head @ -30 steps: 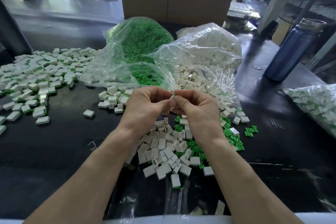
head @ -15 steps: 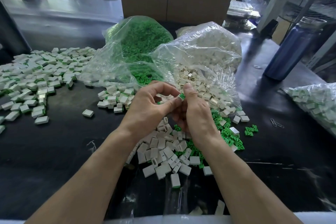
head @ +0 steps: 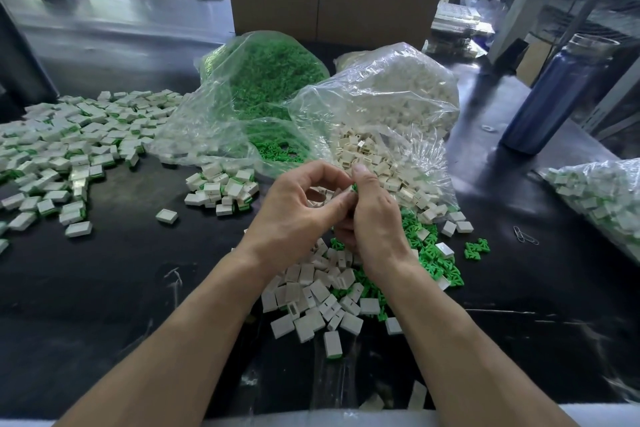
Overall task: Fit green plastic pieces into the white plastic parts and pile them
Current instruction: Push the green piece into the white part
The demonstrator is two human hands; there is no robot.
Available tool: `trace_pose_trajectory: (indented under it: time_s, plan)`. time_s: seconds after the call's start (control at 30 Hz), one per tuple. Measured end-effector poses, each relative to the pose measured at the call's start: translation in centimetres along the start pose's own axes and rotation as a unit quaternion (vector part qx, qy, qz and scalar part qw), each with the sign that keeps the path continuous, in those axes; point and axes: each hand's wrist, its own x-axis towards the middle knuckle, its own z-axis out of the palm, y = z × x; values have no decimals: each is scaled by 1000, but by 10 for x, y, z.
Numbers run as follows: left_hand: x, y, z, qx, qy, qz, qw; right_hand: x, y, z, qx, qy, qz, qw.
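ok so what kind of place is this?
Likely a manual assembly bench in a small factory: bulk bags of green pieces and white parts, a large pile of assembled units on a black worktable.

The left hand [head: 294, 215] has opened its curled fingers a little, making a ring. The right hand [head: 372, 215] has lifted its thumb up over a green piece [head: 354, 188].

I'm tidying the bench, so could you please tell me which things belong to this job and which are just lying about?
Job: hands, left and right; bag of green pieces; bag of white parts; finished pile.
Lying about: blue bottle; paper clips; cardboard box.
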Motion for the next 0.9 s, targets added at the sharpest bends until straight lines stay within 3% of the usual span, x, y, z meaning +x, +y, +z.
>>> trace_pose_trajectory:
  time_s: [0.27,0.9]
  plan:
    - [-3,2,10,-76,8,-9,997,6,3,6,39,69,-20,997]
    - [-5,8,10,-114,21,-17,993,4,3,11,66,73,-34,995]
